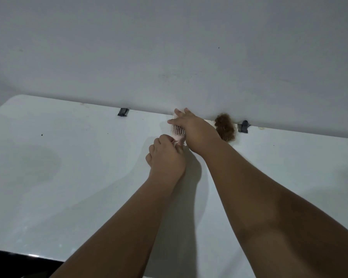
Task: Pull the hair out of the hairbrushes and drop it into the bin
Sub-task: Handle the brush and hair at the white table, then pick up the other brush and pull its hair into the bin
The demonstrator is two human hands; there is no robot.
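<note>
A pale pink hairbrush [176, 131] with white bristles lies near the back edge of a white surface [78, 157]. My left hand [167, 157] is shut on its handle end. My right hand [193, 131] lies over the brush head, fingers spread across the bristles toward the wall. A clump of brown hair [225, 127] sits just right of my right wrist, against the wall; whether it rests on a second brush is hidden. No bin is in view.
A grey-white wall [169, 57] rises directly behind the surface. Two dark clips [123, 112] [244, 126] sit along the back edge. The front edge of the surface drops off to darkness at lower left [18, 263].
</note>
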